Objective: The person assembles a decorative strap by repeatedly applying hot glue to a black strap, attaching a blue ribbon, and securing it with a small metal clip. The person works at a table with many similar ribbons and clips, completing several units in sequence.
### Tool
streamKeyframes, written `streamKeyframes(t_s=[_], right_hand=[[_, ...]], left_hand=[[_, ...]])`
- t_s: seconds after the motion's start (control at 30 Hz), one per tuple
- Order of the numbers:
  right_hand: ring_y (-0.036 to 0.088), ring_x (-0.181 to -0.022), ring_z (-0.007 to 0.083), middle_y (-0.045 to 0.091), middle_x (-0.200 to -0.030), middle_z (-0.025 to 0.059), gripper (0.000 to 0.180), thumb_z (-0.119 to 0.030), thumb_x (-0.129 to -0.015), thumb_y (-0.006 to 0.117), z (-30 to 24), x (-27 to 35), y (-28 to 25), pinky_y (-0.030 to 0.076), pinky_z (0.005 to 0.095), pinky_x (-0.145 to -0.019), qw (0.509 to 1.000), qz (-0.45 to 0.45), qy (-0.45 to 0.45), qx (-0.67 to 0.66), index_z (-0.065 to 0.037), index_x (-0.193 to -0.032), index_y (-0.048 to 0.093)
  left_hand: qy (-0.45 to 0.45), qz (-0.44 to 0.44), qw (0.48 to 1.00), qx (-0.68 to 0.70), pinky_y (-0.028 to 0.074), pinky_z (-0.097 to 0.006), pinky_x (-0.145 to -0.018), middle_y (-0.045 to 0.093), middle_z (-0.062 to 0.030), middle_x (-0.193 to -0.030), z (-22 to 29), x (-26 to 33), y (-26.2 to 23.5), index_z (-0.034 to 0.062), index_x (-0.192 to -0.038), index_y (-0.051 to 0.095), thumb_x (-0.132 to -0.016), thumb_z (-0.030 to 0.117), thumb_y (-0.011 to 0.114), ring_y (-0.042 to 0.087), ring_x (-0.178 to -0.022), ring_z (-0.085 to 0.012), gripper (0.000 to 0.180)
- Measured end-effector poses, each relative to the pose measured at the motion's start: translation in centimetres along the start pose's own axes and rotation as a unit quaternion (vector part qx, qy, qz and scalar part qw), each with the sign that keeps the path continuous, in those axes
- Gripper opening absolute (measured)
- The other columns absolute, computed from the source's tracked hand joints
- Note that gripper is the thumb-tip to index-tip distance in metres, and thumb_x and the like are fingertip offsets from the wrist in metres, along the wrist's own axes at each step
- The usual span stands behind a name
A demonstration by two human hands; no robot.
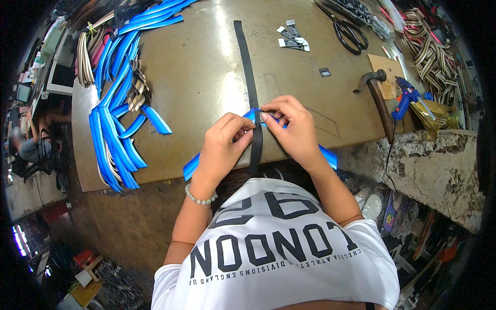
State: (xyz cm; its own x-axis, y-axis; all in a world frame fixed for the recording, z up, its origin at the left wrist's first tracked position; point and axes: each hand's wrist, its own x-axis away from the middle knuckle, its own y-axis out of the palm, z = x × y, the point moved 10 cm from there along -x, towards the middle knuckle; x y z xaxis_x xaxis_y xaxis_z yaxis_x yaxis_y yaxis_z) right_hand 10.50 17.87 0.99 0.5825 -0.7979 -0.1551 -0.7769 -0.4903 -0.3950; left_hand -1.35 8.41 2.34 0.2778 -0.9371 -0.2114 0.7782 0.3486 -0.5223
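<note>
A blue webbing strap (249,115) with pale edges lies across a long black strip (248,77) near the table's front edge. My left hand (226,144) is closed, its thumb and fingers pinching the blue strap just left of the crossing. From the right, my right hand (292,126) pinches the same strap where it meets the black strip, thumb and forefinger close together. Small dark material shows at those fingertips, too small to make out. The strap's ends stick out beyond both wrists. Below my hands the black strip runs toward the front edge.
Blue straps (118,98) pile on the table's left. Small black-and-white labels (294,37) lie at the back, one label (324,72) apart. Rightward are black-handled scissors (347,33), a hammer (380,103), a blue glue gun (406,98) with a cord, cardboard (388,72) and striped straps (426,62).
</note>
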Motion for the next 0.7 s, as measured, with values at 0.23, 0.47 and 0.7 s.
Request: streamKeyframes(t_s=[0.23, 0.47, 0.7], right_hand=[[0.059, -0.071, 0.0114, 0.063, -0.097, 0.0083, 0.017, 0.0, -0.083, 0.073, -0.4, 0.1, 0.4, 0.047, 0.0239, -0.06, 0.999, -0.001, -0.028, 0.041, -0.001, -0.1, 0.071], [0.059, -0.098, 0.0336, 0.06, -0.098, 0.0136, 0.024, -0.002, -0.081, 0.068, -2.7, -0.8, 0.6, 0.048, 0.0408, -0.083, 0.994, -0.085, -0.044, 0.057, -0.002, -0.105, 0.067], [0.065, -0.079, 0.0281, 0.064, -0.084, 0.0147, 0.016, -0.009, -0.083, 0.071, -2.4, -5.7, 2.1, 0.051, 0.0369, -0.072, 0.979, -0.196, -0.054, 0.004, -0.005, -0.098, 0.073]], left_hand=[[-0.044, 0.032, 0.998, 0.007, 0.049, -0.028, -0.06, 0.061, -0.0097, -0.077, -0.5, -0.9, -0.2, -0.0005, -0.094, 0.068, -0.077, -0.002, 0.075, 0.059, -0.065, -0.0152, 0.019], [-0.177, -0.009, 0.984, -0.024, 0.046, -0.029, -0.057, 0.055, -0.0069, -0.062, -2.7, -2.2, -0.2, -0.0035, -0.094, 0.067, -0.072, 0.009, 0.084, 0.051, -0.055, -0.0142, 0.031], [-0.183, -0.028, 0.982, -0.019, 0.047, -0.031, -0.057, 0.057, -0.0082, -0.064, -2.8, -2.2, 0.0, -0.0035, -0.094, 0.067, -0.073, 0.012, 0.084, 0.054, -0.056, -0.0153, 0.032]])
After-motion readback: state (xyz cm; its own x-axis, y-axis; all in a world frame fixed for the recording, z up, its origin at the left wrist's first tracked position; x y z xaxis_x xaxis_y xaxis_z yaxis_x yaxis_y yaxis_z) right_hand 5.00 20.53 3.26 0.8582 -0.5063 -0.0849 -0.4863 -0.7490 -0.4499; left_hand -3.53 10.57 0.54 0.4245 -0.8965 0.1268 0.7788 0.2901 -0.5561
